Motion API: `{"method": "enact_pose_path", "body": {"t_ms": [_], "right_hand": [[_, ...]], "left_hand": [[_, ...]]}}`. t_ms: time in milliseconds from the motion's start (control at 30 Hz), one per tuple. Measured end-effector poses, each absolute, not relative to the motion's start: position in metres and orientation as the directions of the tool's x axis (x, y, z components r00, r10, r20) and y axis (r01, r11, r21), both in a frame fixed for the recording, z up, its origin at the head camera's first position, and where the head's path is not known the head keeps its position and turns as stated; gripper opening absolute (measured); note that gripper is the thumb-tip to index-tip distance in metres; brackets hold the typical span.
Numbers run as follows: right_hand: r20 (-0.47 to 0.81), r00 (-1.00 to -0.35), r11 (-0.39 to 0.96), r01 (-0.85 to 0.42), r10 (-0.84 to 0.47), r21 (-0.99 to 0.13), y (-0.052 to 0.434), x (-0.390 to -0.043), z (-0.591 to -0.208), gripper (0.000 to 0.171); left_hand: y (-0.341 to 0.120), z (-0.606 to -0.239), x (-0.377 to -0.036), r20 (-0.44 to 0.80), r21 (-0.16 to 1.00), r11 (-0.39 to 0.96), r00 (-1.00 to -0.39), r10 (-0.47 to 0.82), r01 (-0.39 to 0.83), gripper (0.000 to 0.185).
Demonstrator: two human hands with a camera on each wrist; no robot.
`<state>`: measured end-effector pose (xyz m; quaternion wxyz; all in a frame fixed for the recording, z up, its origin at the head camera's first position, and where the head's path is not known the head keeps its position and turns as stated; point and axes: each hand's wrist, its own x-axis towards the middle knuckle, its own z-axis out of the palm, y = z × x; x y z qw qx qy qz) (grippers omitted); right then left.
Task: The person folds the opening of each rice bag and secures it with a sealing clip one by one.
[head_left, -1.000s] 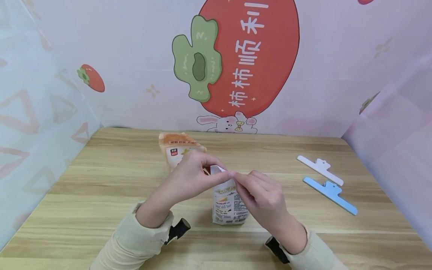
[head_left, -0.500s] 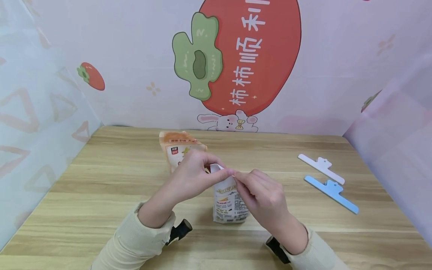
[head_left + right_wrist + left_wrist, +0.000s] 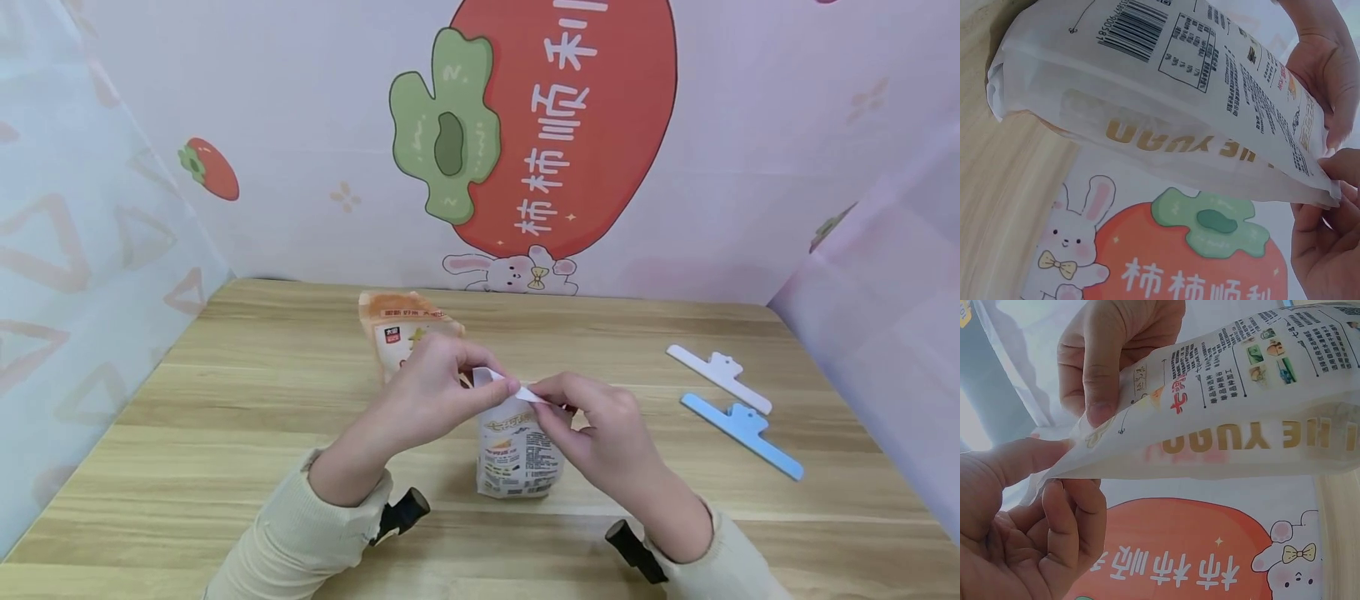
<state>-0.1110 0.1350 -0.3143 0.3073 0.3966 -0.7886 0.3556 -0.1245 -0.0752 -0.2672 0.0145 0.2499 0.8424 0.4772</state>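
Note:
A white printed food bag [image 3: 517, 454] stands upright on the wooden table, its top edge folded over into a narrow strip. My left hand [image 3: 431, 387] pinches the left part of that top edge between thumb and fingers. At the right part of the edge, my right hand [image 3: 600, 425] pinches the fold the same way. In the left wrist view the bag [image 3: 1222, 394] shows print on its face and gold letters along its side. A barcode is visible on the bag [image 3: 1132, 28] in the right wrist view. What the bag contains is hidden.
Behind my left hand lies an orange and white food bag [image 3: 393, 333], partly covered by the hand. A white sealing clip [image 3: 718, 375] and a blue sealing clip [image 3: 742, 433] lie on the right of the table [image 3: 225, 400]. A printed backdrop stands behind.
My right hand has shifted slightly right along the bag's top edge and turned, and a white folded strip now shows between the hands. The left hand keeps its pinch.

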Motion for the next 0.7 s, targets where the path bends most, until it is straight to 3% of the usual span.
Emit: {"method": "enact_pose_path", "body": {"t_ms": [500,700], "right_hand": [[0.688,-0.545,0.533,-0.803,-0.479,-0.266,0.141,-0.107,-0.310,0.030],[0.632,-0.580,0.496,-0.802,-0.514,-0.333,0.148,-0.108,-0.303,0.029]], "left_hand": [[-0.078,-0.270,-0.125,0.208,0.802,0.442,-0.881,0.424,0.402,0.006],[-0.078,-0.271,-0.128,0.229,0.797,0.442,-0.882,0.411,0.412,0.007]]}}
